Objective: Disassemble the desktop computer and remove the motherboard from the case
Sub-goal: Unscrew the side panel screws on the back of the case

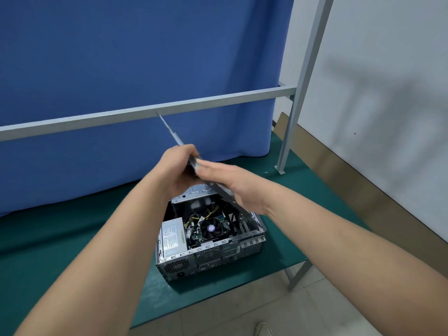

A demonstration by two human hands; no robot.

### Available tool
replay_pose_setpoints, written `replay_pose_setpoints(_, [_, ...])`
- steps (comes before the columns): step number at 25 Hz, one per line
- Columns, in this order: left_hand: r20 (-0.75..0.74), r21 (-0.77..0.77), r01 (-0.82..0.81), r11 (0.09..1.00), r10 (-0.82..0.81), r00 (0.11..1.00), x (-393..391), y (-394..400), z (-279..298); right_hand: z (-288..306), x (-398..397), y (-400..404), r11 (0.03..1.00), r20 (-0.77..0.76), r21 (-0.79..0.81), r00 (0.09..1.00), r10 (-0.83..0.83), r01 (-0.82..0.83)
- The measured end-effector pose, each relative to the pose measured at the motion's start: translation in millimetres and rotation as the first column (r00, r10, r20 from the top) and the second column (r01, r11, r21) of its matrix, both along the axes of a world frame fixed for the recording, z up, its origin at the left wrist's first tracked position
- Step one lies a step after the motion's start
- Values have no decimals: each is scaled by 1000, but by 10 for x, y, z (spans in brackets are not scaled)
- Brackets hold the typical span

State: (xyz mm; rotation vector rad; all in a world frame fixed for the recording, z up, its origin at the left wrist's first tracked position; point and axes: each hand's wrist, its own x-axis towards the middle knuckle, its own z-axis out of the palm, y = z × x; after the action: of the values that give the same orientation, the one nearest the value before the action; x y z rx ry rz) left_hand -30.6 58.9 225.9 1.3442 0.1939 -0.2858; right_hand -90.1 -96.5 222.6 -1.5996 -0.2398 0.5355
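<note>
Metal case open: fan, power supply inside; left hand grips side panel; right hand flat against it

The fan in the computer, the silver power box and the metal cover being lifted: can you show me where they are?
fan (pixel 211 228): head view, on its round middle hub.
power box (pixel 172 236): head view, on its labelled top face.
metal cover (pixel 173 134): head view, on its thin edge above the hands.
</note>
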Motion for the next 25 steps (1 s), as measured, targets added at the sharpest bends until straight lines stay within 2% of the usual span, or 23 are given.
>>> replay_pose_setpoints(1, [1, -56, -21, 998, 21, 1000, -30, 16, -80, -98, 22, -32, 1000, -14, -27, 1000, -1, 0])
replay_pose_setpoints(3, [-4, -115, -54, 992, 54, 999, -75, 36, -252, -344, 71, -199, 973, 11, -219, 997, -73, 74])
replay_pose_setpoints(6, [-18, -138, -83, 987, 82, 997, -97, -5, -479, -751, 123, -700, 788, 25, -592, 982, -189, 167])
replay_pose_setpoints(8, [-44, -135, -120, 983, 115, 992, -59, -76, -612, -973, 138, -1097, 659, -11, -727, 956, -293, 194])
replay_pose_setpoints(10, [-65, -139, -134, 981, 126, 990, -10, -192, -732, -1166, 151, -1514, 600, -15, -752, 902, -432, 275])
replay_pose_setpoints(11, [-78, -158, -133, 978, 122, 989, 12, -256, -798, -1267, 160, -1711, 609, -38, -721, 859, -511, 331])
replay_pose_setpoints(13, [-103, -179, -100, 979, 83, 991, 64, -402, -927, -1437, 168, -2060, 626, -145, -630, 721, -677, 461])
replay_pose_setpoints(15, [-118, -162, -22, 987, 3, 993, 131, -604, -1052, -1572, 165, -2367, 557, -195, -620, 579, -792, 553])
replay_pose_setpoints(16, [-120, -142, 18, 990, -35, 992, 165, -724, -1106, -1639, 167, -2504, 505, -169, -661, 545, -821, 556])
replay_pose_setpoints(18, [-123, -57, 53, 997, -60, 991, 284, -1002, -1226, -1782, 179, -2769, 373, -45, -775, 544, -838, 511])
replay_pose_setpoints(21, [-142, 152, 69, 986, -47, 989, 504, -1490, -1487, -2032, 178, -3187, 190, 91, -876, 538, -838, 444])
replay_pose_setpoints(23, [-164, 324, 129, 937, -79, 983, 612, -1793, -1701, -2205, 162, -3426, 126, 113, -909, 526, -843, 397])
replay_pose_setpoints(25, [-190, 480, 216, 851, -140, 972, 706, -2073, -1950, -2401, 169, -3657, 91, 129, -920, 513, -849, 381])
